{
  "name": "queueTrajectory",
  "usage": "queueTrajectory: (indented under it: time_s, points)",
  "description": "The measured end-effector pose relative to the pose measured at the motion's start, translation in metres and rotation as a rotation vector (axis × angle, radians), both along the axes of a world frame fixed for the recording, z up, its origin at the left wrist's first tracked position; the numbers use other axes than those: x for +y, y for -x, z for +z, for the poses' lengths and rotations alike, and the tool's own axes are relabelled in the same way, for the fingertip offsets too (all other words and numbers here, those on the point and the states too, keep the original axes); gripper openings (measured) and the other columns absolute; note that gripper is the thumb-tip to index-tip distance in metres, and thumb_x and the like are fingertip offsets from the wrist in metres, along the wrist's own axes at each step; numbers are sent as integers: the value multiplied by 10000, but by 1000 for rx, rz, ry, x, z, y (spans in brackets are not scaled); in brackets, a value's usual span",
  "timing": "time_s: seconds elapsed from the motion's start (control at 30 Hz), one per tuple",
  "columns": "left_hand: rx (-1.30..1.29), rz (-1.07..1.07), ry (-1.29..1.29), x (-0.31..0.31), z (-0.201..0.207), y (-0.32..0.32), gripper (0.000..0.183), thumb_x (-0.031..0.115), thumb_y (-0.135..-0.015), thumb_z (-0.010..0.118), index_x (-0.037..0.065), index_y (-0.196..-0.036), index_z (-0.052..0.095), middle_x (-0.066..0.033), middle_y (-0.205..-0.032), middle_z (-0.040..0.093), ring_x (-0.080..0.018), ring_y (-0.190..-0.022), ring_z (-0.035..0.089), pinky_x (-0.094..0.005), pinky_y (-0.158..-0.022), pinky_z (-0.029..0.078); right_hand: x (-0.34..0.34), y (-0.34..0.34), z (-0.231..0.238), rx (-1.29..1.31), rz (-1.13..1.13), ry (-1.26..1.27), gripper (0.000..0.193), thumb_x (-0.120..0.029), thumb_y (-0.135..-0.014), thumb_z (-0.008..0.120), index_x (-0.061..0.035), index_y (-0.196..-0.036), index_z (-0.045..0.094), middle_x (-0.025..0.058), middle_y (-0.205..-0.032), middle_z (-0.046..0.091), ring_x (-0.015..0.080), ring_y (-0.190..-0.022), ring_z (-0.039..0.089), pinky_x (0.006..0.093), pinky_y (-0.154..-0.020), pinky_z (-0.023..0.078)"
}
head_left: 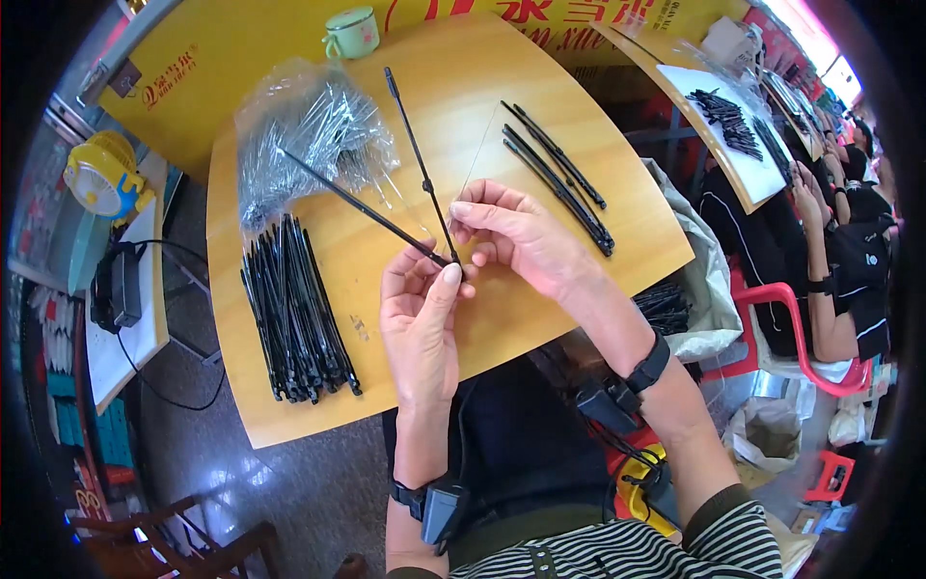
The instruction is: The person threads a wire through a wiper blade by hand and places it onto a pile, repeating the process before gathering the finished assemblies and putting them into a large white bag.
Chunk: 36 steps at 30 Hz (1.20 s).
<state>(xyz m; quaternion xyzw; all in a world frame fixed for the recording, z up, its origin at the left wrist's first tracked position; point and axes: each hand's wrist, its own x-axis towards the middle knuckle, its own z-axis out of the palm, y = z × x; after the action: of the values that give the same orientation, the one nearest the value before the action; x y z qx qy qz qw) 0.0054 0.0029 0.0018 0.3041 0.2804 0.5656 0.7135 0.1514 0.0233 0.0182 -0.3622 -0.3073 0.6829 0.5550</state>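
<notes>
Two slim black jointed rods meet in a V at the fingertips of my left hand (pixel 422 333), which is closed on their lower ends. One black rod (pixel 352 202) leans toward the upper left; the other black rod (pixel 415 140) points away toward the table's far side. My right hand (pixel 521 236) is pinched on a thin wire (pixel 480 150) that slants up to the right, close to the rods' joint. The joint itself is partly hidden by fingers. Left of my hands lies a thick bundle of black rods (pixel 294 318). Several more black rods (pixel 559 183) lie to the right.
A clear plastic bag of thin metal wires (pixel 313 135) rests on the wooden table (pixel 463 63). Behind stands a pale green mug (pixel 351 34). A yellow fan (pixel 101 174) is at left. At right are a white sack (pixel 699 270), a red chair (pixel 796 318) and other people.
</notes>
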Motion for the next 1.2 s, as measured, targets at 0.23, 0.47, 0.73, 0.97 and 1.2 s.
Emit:
queueTrajectory:
  time_s: [0.23,0.47,0.73,0.97,1.2]
  points:
    - [31,-26,-21,-2,5,-1,346,-19,-819,592,18,-1143,476,-30,-876,529,-122,-783,553,-226,-716,469,1,-3,-3,24,28,-7,84,-149,-846,594,-78,-875,559,3,-773,575,63,-685,551,194,-559,477]
    - [48,-23,-21,-3,2,-2,375,-31,-811,597,30,-1161,478,-39,-887,551,-110,-777,555,-221,-724,481,1,-4,-5,11,45,25,84,-138,-845,588,-65,-861,549,-2,-722,543,63,-580,520,196,-542,476]
    - [61,-37,-28,-3,4,-2,402,-33,-809,599,22,-1187,475,-41,-879,553,-117,-783,564,-223,-720,483,3,-5,-4,-14,64,4,79,-128,-854,571,-57,-877,545,-12,-728,535,52,-589,493,216,-524,474]
    - [64,-48,-44,-4,4,-3,393,-36,-808,598,18,-1180,485,-43,-877,558,-116,-789,565,-222,-719,484,2,-6,-3,16,49,20,107,-124,-836,595,-38,-891,562,0,-690,530,66,-585,505,223,-505,473]
    - [92,-60,-52,-3,2,-3,388,-31,-806,602,10,-1176,493,-49,-873,576,-114,-786,572,-218,-720,478,3,-7,-6,45,63,22,106,-124,-838,592,-37,-893,569,2,-732,562,54,-585,501,221,-503,474]
